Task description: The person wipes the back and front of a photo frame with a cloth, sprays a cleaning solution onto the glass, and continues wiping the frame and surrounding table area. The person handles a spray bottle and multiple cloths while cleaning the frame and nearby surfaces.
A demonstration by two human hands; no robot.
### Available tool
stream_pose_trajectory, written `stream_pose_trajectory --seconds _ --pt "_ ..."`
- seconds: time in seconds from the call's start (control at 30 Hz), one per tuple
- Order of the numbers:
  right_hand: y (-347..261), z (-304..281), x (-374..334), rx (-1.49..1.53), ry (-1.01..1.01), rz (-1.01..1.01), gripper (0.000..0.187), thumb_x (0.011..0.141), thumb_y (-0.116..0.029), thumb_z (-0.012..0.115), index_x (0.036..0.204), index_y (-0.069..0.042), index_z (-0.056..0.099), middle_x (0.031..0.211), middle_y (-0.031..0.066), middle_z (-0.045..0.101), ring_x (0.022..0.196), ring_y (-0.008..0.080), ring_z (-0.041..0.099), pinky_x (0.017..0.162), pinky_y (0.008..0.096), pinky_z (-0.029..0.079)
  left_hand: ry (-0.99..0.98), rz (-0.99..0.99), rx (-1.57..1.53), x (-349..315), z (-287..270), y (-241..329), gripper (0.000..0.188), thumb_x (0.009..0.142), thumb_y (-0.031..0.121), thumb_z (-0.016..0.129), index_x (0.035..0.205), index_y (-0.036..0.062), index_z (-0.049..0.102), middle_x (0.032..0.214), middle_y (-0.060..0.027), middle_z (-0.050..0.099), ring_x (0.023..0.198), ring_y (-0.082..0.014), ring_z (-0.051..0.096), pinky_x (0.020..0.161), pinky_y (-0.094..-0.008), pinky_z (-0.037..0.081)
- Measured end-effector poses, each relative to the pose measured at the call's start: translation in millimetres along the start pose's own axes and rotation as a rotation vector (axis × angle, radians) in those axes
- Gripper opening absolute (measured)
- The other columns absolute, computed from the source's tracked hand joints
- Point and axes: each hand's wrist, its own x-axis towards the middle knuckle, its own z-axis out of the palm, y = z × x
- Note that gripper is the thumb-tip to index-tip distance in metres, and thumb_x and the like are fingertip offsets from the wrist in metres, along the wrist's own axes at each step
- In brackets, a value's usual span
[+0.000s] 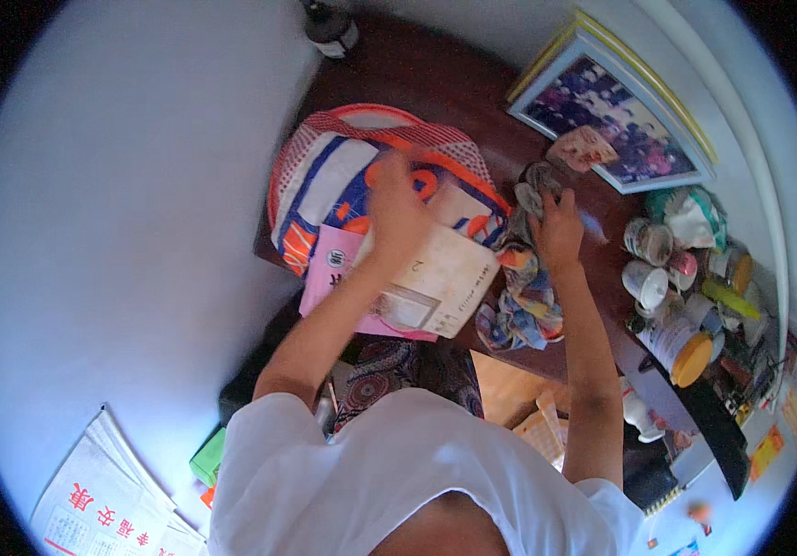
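My left hand [396, 208] reaches over a woven plastic bag [324, 181] with blue, orange and white print and a red mesh edge, fingers curled at the bag's opening; what it grips is blurred. Under my forearm lie a cream booklet [445, 278] and a pink paper [329, 269]. My right hand [558, 227] is closed on a grey crumpled cloth [533, 190], just above a bunched multicoloured fabric [523, 301]. All of it rests on a dark wooden table [435, 83].
A framed photograph [616, 111] leans at the back right. Cups, jars and a yellow-lidded container [685, 347] crowd the right edge. A dark bottle [332, 28] stands at the far end. Newspapers [106, 505] lie on the floor at lower left.
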Motion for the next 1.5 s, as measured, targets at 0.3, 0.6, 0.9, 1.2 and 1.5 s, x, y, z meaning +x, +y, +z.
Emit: stream_pose_trajectory --seconds 0.3,0.6,0.9,1.2,1.5 --pt "-101 13 105 0.103 0.024 -0.11 0.049 0.081 -0.014 0.073 0.127 -0.009 0.059 0.121 0.0207 0.05 0.104 0.0395 0.061 0.082 0.0471 0.055 0.477 0.016 0.357 182 -68 -79 0.091 0.071 0.038 0.086 0.137 -0.0038 0.041 0.13 -0.0267 0.05 0.119 -0.0442 0.051 0.1 -0.0483 0.045" --pt "-181 43 189 0.385 0.404 0.183 0.053 0.081 -0.013 0.072 0.132 -0.01 0.056 0.128 0.0218 0.048 0.113 0.0427 0.056 0.093 0.0469 0.05 0.765 -0.226 0.256 224 -9 -69 0.094 0.064 0.033 0.091 0.133 -0.0035 0.04 0.123 -0.0238 0.048 0.119 -0.0425 0.047 0.102 -0.049 0.041" --pt "-217 40 229 0.362 0.371 0.048 0.06 0.078 -0.011 0.073 0.134 -0.01 0.053 0.132 0.0214 0.051 0.117 0.0424 0.055 0.094 0.0483 0.05 0.699 -0.075 0.102 196 -43 -84 0.085 0.065 0.024 0.09 0.129 -0.0081 0.043 0.125 -0.0251 0.047 0.121 -0.0442 0.043 0.106 -0.0518 0.036" --pt "-292 48 320 0.338 0.335 -0.059 0.052 0.081 -0.027 0.074 0.125 -0.005 0.057 0.124 0.0196 0.056 0.113 0.0418 0.057 0.093 0.0496 0.051 0.483 -0.112 0.219 100 -131 -44 0.104 0.068 0.038 0.091 0.139 -0.0124 0.034 0.135 -0.0284 0.044 0.125 -0.0377 0.046 0.109 -0.0452 0.037" --pt "-320 37 256 0.179 -0.024 -0.501 0.051 0.079 -0.021 0.073 0.126 -0.01 0.059 0.127 0.0135 0.057 0.124 0.0356 0.05 0.099 0.0499 0.047 0.548 -0.158 -0.022 66 -153 -43 0.103 0.067 0.03 0.092 0.138 -0.0166 0.034 0.137 -0.0279 0.04 0.127 -0.0333 0.045 0.1 -0.0419 0.048"
